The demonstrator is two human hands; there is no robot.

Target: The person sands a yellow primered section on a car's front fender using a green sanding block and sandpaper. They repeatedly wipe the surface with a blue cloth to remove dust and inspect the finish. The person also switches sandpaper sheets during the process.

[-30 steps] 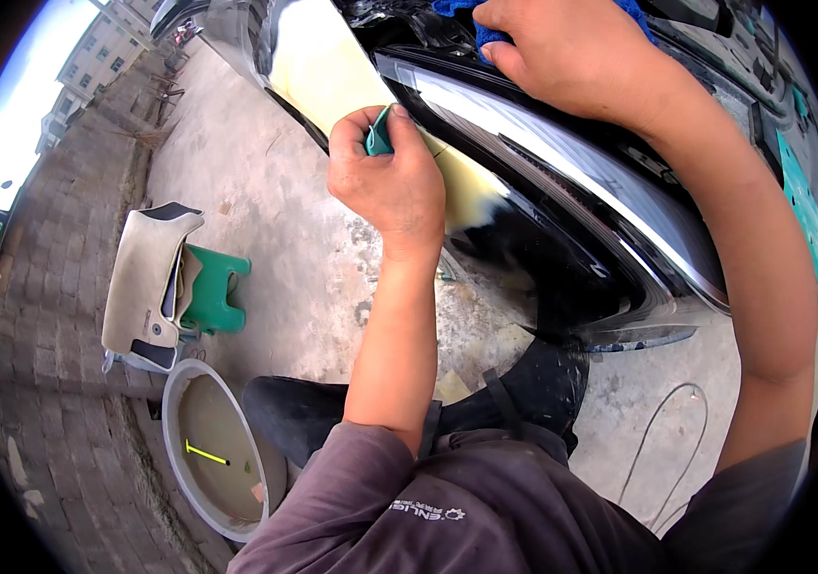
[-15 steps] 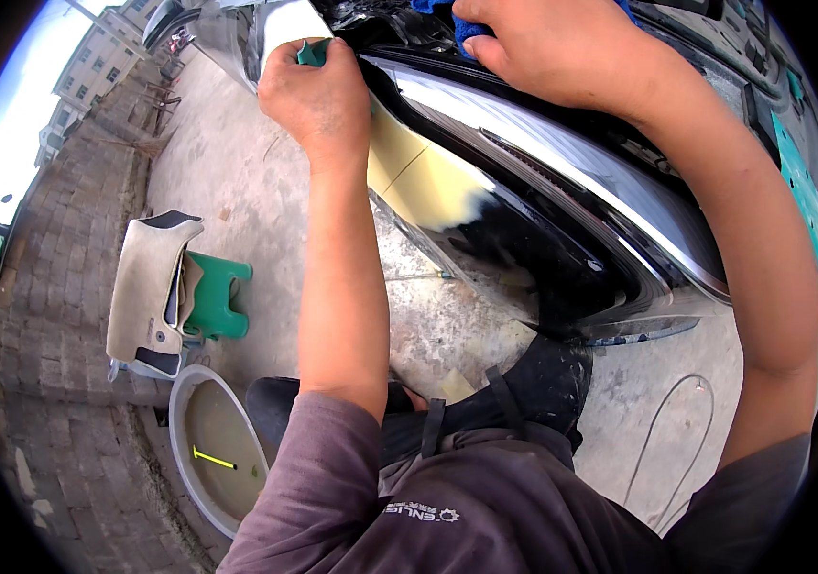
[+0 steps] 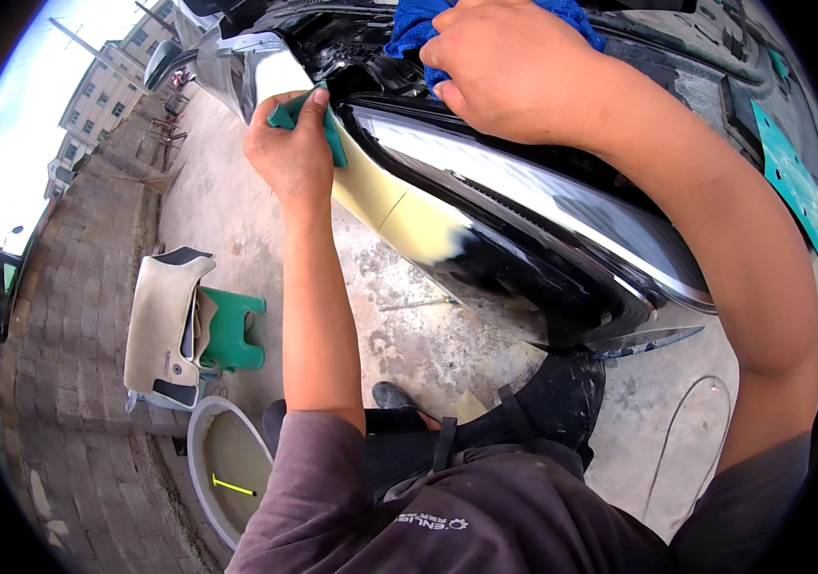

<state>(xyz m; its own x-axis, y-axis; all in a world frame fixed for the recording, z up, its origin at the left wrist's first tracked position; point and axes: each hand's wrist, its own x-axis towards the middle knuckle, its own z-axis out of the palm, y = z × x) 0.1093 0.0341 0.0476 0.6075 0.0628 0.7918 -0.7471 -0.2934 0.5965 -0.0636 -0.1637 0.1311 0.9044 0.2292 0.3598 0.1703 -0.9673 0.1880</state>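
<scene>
My left hand [image 3: 291, 153] is closed on a folded piece of green sandpaper [image 3: 336, 142], thumb on top, at the edge of the car's front panel. Pale yellow filler [image 3: 385, 196] covers that panel beside the hand and fades into black paint. Just right of it lies the long clear headlight [image 3: 523, 206]. Higher up, my right hand [image 3: 509, 72] grips a bunched blue cloth [image 3: 413, 27] over the open front of the car; the hand hides part of the cloth.
On the left, a beige mat [image 3: 155, 325] hangs over a green plastic stool [image 3: 237, 330]. Below it stands a round grey basin [image 3: 200, 469] of murky water with a yellow tool [image 3: 234, 486] in it. A block wall [image 3: 65, 383] runs along the left; a thin hose [image 3: 662, 440] curves on the ground at right.
My left hand has moved left and slightly down, and more of the sandpaper shows. More of the blue cloth is visible under my right hand. The whole view has shifted a little.
</scene>
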